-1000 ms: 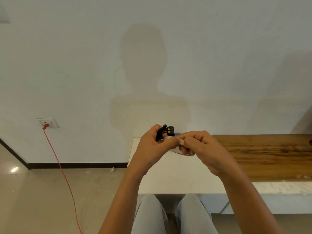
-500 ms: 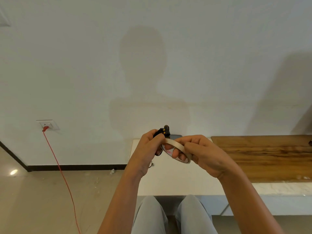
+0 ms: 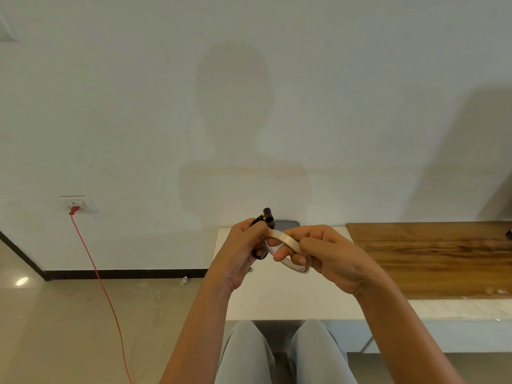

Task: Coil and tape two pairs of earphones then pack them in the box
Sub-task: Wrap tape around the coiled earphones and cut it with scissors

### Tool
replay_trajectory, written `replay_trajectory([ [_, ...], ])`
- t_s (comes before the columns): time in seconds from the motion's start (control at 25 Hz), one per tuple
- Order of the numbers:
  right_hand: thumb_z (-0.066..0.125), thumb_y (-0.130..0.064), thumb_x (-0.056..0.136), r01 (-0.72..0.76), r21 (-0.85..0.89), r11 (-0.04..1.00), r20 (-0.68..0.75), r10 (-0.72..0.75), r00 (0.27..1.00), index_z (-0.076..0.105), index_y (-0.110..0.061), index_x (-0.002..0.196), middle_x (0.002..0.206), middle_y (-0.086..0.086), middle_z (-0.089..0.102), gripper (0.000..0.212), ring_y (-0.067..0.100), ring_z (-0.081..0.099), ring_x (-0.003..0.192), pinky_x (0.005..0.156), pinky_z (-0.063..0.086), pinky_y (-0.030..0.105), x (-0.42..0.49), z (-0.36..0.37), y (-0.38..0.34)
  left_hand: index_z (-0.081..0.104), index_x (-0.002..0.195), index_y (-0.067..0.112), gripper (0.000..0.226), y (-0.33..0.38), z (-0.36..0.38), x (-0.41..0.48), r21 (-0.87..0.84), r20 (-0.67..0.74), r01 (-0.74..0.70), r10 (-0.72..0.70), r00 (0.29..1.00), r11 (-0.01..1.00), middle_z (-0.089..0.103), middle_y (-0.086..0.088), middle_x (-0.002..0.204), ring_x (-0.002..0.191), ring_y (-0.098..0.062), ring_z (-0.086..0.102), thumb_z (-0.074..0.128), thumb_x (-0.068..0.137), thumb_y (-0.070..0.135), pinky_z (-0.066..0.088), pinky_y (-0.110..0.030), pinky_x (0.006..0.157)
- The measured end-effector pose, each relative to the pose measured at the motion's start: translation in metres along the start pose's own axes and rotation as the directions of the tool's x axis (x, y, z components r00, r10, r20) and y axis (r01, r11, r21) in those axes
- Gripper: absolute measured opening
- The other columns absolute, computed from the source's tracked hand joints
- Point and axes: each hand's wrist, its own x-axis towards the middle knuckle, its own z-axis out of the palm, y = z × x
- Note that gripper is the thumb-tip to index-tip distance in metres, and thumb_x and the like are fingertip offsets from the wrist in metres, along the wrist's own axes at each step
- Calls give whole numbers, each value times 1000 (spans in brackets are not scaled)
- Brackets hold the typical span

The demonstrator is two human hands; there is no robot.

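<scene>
Two hands meet in the air above the white surface (image 3: pixel 277 297), close enough that their fingers touch. The left hand (image 3: pixel 242 250) has its fingers curled tight round a bundle of black earphones (image 3: pixel 268 218). One black end with a bit of yellow on it pokes up past the top of the fist, and a small loop of cord shows below it. The left thumb lies against the near edge of the tape roll (image 3: pixel 286 241). The right hand (image 3: pixel 332 257) grips that roll, thumb on the outer band and fingers hooked through the hole. The roll is pale beige with a white core that carries red print, and it is tilted so its open side faces the person. Earphones and roll sit right beside each other, both held clear of the surface.

Behind the hands, at the far edge of the surface against the wall (image 3: pixel 360 106), lies a dark grey object (image 3: pixel 288 224) with rounded corners; I cannot tell what it is. To the right runs a wooden panel (image 3: pixel 432 256). Below, two knees (image 3: pixel 249 353) in grey cloth. Off left, a red cable (image 3: pixel 95 268) drops from a wall socket (image 3: pixel 79 202) to the floor (image 3: pixel 69 328).
</scene>
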Motion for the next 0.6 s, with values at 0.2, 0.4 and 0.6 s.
replay_trajectory([
  [0.2,36,3,96,-22,69,997,-12,23,1000,71,-8,98,90,3,73,37,5,47,58,69,45,17,0,2,3,55,67,11,9,-2,0,2,26,-28,10,-10,1000,1000,43,1,58,49,-8,33,53,72,18,31,-22,51],
  [0.4,43,-10,97,-41,45,998,-114,46,992,72,-12,95,84,3,74,29,7,47,62,65,43,15,3,7,4,55,69,10,11,-8,0,5,37,-51,21,-19,998,999,45,-3,62,51,-9,35,56,72,21,32,-23,53],
  [0.6,40,-5,98,-36,30,999,-109,39,993,74,-12,89,91,8,73,35,10,45,62,62,44,14,4,5,9,53,73,7,12,-11,-1,7,25,-55,32,-31,998,999,43,-7,66,53,-11,34,56,73,19,32,-23,51],
])
